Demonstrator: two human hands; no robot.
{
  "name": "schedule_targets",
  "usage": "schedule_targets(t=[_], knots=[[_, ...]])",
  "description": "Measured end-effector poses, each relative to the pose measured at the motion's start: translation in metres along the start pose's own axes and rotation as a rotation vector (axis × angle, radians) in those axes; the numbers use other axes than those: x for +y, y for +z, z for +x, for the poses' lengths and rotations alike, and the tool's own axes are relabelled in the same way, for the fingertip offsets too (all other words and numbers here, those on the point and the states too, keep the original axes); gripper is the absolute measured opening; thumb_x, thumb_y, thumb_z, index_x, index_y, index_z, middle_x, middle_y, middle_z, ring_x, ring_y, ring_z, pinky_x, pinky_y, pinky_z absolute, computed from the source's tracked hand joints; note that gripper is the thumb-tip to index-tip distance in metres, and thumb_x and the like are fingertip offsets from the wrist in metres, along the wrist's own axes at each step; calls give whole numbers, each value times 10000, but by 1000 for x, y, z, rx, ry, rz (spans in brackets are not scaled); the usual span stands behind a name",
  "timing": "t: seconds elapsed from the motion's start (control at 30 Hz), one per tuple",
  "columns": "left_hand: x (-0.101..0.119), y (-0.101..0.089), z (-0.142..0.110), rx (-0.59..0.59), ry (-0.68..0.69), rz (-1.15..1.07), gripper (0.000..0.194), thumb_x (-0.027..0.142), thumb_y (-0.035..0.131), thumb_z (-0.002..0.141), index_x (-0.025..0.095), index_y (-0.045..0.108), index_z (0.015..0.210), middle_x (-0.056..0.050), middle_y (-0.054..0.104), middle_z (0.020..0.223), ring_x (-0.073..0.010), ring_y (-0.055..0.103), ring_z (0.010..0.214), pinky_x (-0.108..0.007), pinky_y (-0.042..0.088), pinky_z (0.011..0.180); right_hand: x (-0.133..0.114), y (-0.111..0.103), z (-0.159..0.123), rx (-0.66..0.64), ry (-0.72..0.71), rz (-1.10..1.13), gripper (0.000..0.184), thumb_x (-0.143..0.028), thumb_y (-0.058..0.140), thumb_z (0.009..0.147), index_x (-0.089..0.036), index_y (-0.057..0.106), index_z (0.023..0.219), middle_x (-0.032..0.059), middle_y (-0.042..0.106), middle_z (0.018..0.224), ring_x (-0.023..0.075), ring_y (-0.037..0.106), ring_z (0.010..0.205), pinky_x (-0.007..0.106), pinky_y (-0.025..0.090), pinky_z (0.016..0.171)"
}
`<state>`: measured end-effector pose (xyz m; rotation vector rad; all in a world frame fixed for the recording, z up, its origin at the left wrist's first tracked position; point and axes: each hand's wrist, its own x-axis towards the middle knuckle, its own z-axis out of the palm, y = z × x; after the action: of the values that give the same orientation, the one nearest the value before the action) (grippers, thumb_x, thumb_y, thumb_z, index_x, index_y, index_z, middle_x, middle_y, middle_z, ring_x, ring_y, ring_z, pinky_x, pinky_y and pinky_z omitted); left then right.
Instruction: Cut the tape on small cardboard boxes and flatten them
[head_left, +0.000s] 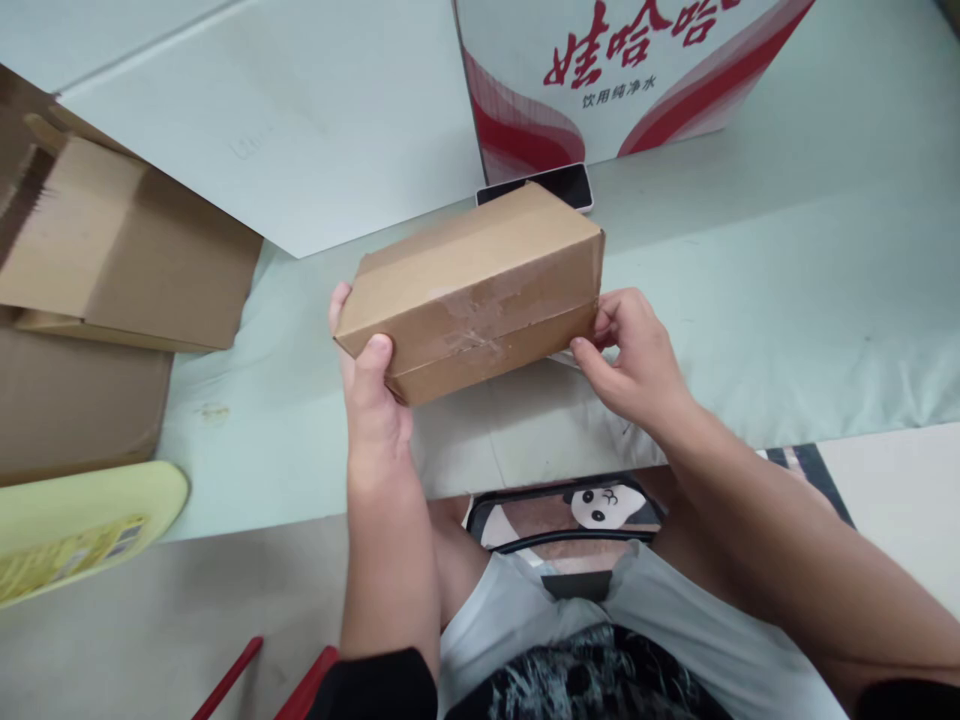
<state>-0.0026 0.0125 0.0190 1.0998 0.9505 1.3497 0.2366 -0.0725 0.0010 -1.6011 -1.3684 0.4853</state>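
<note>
From my seat, the widest thing in view is the surface (pixel 825 310), draped in pale green cloth. On its far side stand a large white box (pixel 300 120) and, just right of it, a printed carton (pixel 611 118) with red lettering; brown cartons (pixel 169 265) are stacked at the left.

The brown box (pixel 480 285) sits between my two hands, in front of the white box and over the near part of the surface. Its long axis runs across my body, the right end angled up and away, with a taped seam along the side facing me.

My left hand (pixel 375 385) is closed around the left end, thumb on the near side, fingers behind. My right hand (pixel 634 345) is half curled at the lower right corner, thumb by the bottom edge; I can't tell whether it pinches or merely touches. So each end has its own hand, the left with the fuller hold. A phone (pixel 568 186) lies beyond, partly hidden by the brown box.
</note>
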Motion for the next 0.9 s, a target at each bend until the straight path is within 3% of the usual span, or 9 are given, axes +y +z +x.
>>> schedule_targets(t=[0.3,0.9], knots=[[0,0,0,3,-12,42,707,577,797,672,375,535,1296,-13,550,1457,-302,482,1419,-426,456,1134,1,0,0,3,-6,-16,220,-182,596,748,-247,395,809,-4,484,819,141,459,690,318,435,600],[0,-1,0,-4,-17,23,668,560,801,682,374,545,1271,-3,556,1442,-284,483,1410,-407,447,1136,0,0,0,-8,12,-2,227,-185,601,747,-248,388,798,-5,485,822,139,466,688,323,451,605]])
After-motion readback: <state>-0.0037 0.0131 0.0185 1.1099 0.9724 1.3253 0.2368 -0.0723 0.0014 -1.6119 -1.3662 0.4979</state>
